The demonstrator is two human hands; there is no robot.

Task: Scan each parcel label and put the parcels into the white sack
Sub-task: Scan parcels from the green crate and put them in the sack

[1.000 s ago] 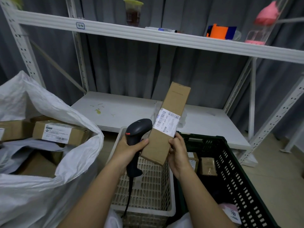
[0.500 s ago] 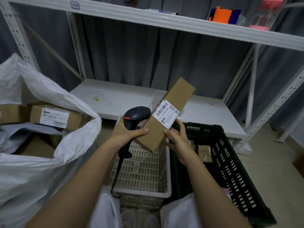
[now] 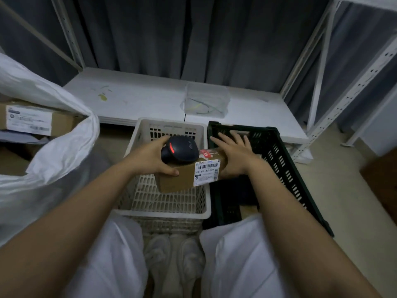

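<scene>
Left hand [image 3: 150,158] curled round black scanner [image 3: 181,150], thumb pressing brown parcel [image 3: 189,173] beneath. Right hand [image 3: 235,155] flat, fingers straight, resting on parcel's far end. Held above white basket [image 3: 171,203], beside green crate [image 3: 285,168]. White sack [image 3: 53,147] at left, holding a labelled box [image 3: 36,121].

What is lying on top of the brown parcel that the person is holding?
The black scanner lies on the brown parcel, gripped by the left hand. The right hand covers the parcel's right end, so that part is hidden.
</scene>
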